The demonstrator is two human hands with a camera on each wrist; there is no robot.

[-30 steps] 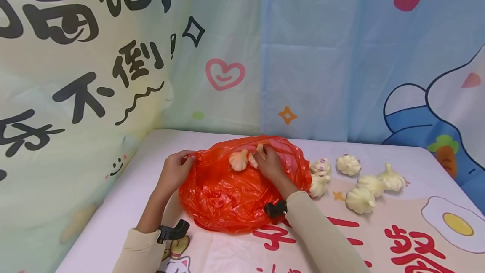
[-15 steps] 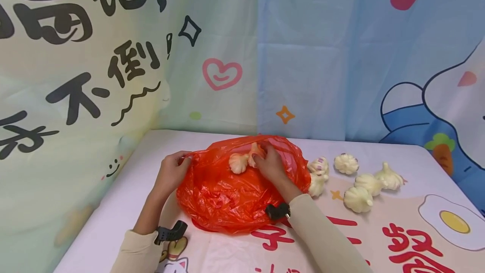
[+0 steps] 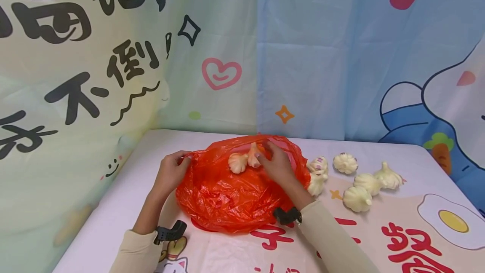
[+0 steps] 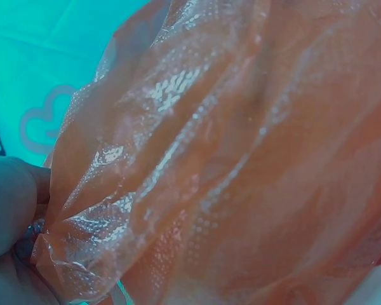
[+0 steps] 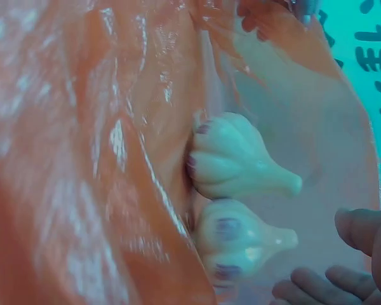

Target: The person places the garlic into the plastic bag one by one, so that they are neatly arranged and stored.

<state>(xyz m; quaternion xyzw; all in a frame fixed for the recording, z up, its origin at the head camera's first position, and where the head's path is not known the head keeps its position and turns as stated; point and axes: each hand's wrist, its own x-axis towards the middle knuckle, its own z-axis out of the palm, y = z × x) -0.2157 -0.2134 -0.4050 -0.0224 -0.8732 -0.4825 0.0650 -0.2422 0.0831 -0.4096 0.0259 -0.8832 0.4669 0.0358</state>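
A red plastic bag (image 3: pixel 227 193) lies on the table with its mouth held wide. My left hand (image 3: pixel 173 172) pinches the bag's left rim between thumb and fingers; the left wrist view has the gathered plastic (image 4: pixel 82 260) in that grip. Inside the mouth two garlic bulbs sit side by side, a left bulb (image 3: pixel 238 163) and a right bulb (image 3: pixel 253 155). Just right of them is my right hand (image 3: pixel 278 163), fingers relaxed and holding nothing. In the right wrist view its thumb and fingers are apart from the nearer bulb (image 5: pixel 232 238).
Several more garlic bulbs lie right of the bag: two against its side, including a lower bulb (image 3: pixel 316 183), a single bulb (image 3: pixel 345 163) behind, and a group with a front bulb (image 3: pixel 357 199). A printed cloth backdrop (image 3: pixel 303 54) stands behind the table.
My right hand has let go of the right garlic bulb, now beside the left one, and has drawn back slightly to the right. My left hand keeps its pinch on the bag.
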